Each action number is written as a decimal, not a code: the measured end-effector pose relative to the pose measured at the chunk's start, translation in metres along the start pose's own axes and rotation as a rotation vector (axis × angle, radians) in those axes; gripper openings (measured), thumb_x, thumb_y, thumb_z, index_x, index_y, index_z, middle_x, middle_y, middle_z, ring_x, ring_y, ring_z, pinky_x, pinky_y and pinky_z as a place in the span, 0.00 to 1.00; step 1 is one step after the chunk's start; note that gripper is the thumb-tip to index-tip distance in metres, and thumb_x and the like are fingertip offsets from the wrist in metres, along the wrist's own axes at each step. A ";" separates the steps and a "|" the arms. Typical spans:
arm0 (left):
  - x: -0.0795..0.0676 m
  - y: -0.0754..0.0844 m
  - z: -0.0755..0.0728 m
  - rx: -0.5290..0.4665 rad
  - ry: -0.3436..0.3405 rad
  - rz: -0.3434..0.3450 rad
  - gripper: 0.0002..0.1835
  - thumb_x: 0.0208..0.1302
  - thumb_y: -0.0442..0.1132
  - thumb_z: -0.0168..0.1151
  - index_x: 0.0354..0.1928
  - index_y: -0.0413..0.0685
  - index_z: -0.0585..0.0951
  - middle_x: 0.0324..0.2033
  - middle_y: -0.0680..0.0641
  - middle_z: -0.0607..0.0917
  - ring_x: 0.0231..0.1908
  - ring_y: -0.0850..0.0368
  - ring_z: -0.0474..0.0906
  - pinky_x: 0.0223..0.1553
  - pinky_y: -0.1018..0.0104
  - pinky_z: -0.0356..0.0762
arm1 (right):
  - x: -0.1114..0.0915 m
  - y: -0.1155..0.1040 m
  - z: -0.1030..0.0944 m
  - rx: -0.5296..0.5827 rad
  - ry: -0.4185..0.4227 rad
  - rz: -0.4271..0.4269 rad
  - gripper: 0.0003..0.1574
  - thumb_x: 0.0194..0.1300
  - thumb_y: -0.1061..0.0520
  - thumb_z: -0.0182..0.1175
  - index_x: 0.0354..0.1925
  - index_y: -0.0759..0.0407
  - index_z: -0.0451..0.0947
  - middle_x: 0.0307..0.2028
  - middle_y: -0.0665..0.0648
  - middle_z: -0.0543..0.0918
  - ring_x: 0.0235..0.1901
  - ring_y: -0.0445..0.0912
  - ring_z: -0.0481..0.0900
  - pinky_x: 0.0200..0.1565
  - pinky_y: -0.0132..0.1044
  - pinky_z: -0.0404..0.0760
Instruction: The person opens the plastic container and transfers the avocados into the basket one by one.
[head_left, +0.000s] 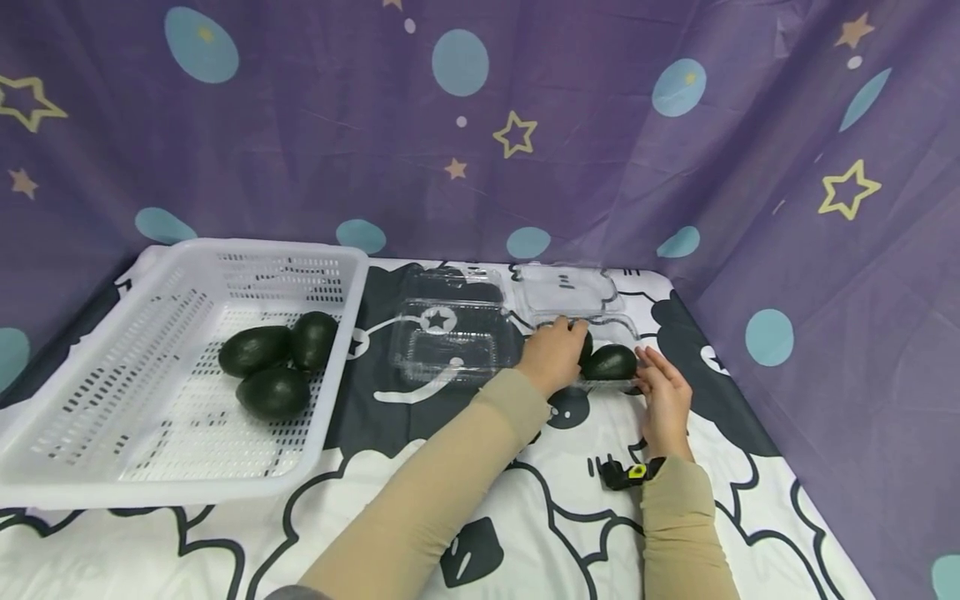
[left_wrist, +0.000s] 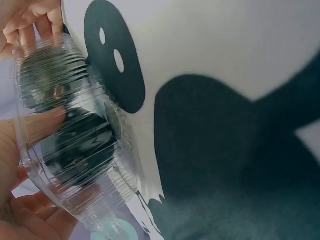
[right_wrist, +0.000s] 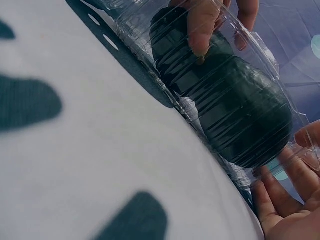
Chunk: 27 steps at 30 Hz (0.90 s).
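A clear plastic clamshell box (head_left: 611, 386) with its lid folded back holds two dark green avocados. My left hand (head_left: 551, 357) reaches into the box from the left and grips the left avocado (right_wrist: 172, 47), its thumb on the near side and its fingers behind. Beside it lies the right avocado (head_left: 611, 363), seen through the ribbed wall in the right wrist view. At the box's right end my right hand (head_left: 663, 400) holds the plastic, thumb near the rim and fingers lower on the end wall.
A white perforated basket (head_left: 322, 433) stands on the left with three avocados (head_left: 273, 393) inside. Between it and my hands sits another clear clamshell box (head_left: 450, 337), lid folded back. The patterned cloth (head_left: 547, 533) covers the table, and a purple curtain (head_left: 585, 167) hangs behind.
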<state>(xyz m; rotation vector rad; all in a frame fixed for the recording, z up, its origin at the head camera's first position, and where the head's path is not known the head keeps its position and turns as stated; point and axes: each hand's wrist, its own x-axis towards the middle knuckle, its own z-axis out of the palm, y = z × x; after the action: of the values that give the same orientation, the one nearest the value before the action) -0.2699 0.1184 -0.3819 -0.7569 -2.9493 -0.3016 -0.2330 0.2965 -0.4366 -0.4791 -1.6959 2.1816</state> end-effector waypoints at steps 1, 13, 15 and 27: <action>0.000 0.000 0.000 0.005 0.003 -0.001 0.36 0.63 0.49 0.68 0.71 0.49 0.67 0.58 0.41 0.78 0.48 0.46 0.84 0.43 0.58 0.86 | 0.000 0.000 0.000 0.011 0.000 -0.001 0.32 0.66 0.70 0.48 0.68 0.70 0.66 0.45 0.41 0.87 0.41 0.38 0.77 0.42 0.25 0.78; 0.005 0.001 0.007 0.013 -0.012 -0.012 0.37 0.64 0.52 0.68 0.72 0.55 0.66 0.59 0.41 0.77 0.50 0.45 0.83 0.44 0.57 0.85 | 0.002 0.000 0.001 0.026 0.006 0.002 0.30 0.67 0.71 0.47 0.67 0.71 0.67 0.41 0.40 0.87 0.40 0.37 0.77 0.40 0.23 0.78; 0.005 0.001 0.006 0.011 -0.009 -0.014 0.37 0.64 0.51 0.68 0.72 0.55 0.66 0.59 0.41 0.77 0.50 0.45 0.83 0.44 0.57 0.85 | 0.003 0.001 0.002 0.033 0.010 0.001 0.29 0.67 0.71 0.47 0.66 0.72 0.67 0.41 0.41 0.87 0.39 0.37 0.78 0.39 0.23 0.78; 0.005 0.001 0.007 0.003 -0.007 0.003 0.37 0.64 0.50 0.68 0.74 0.58 0.65 0.61 0.41 0.75 0.55 0.43 0.78 0.47 0.57 0.84 | 0.004 0.002 0.001 0.034 0.019 -0.006 0.30 0.66 0.72 0.47 0.66 0.73 0.67 0.42 0.42 0.88 0.39 0.37 0.78 0.39 0.24 0.78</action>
<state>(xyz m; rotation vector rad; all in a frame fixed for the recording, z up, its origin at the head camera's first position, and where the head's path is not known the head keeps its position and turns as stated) -0.2737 0.1227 -0.3876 -0.7632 -2.9543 -0.2948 -0.2368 0.2968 -0.4381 -0.4840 -1.6453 2.1910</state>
